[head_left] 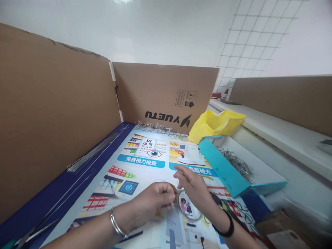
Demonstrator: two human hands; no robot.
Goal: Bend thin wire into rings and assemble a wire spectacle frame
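Note:
Over the printed poster (145, 176), my left hand (158, 199) is closed in a pinch between thumb and fingers. What it holds, if anything, is too small and blurred to name. Close by on the right, my right hand (194, 188) has its fingers stretched out, with their tips near the left hand's knuckles. A round, grey-rimmed ring shape (190, 218) shows just below the right hand; I cannot tell whether it is a loose loop or part of the print.
Cardboard panels (166, 90) stand behind and at the left. A teal box (220, 169) holds tangled wire pieces (237, 164), beside a yellow bag (218, 124). Thin straight strips (93, 152) lie on the left, scissors (36, 233) nearer. More wire bits (160, 128) line the back.

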